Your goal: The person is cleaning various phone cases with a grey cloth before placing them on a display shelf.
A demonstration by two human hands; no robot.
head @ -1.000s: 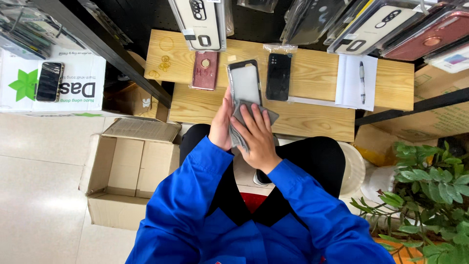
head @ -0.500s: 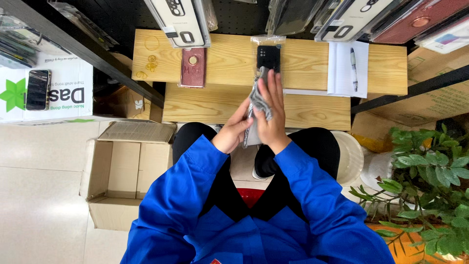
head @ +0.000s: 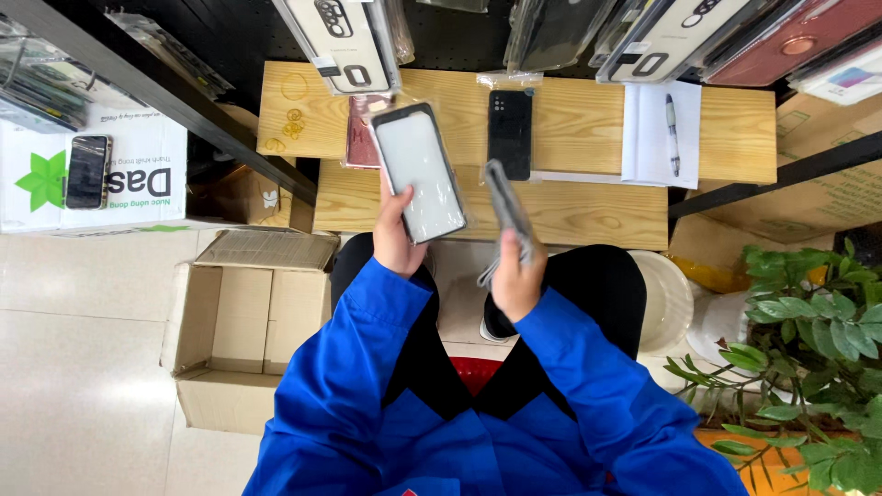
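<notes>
Left hand [head: 397,241] raised, gripping, right hand [head: 514,280] clenched, blue-sleeved arms bent

Bare wood lies open between the black phone [head: 509,134] and the notepad [head: 660,134] on the bench [head: 588,202] — hanging cases [head: 349,37] crowd the far edge. An open carton [head: 248,331] blocks the floor leftward — a plant [head: 808,349] fills the right.
</notes>
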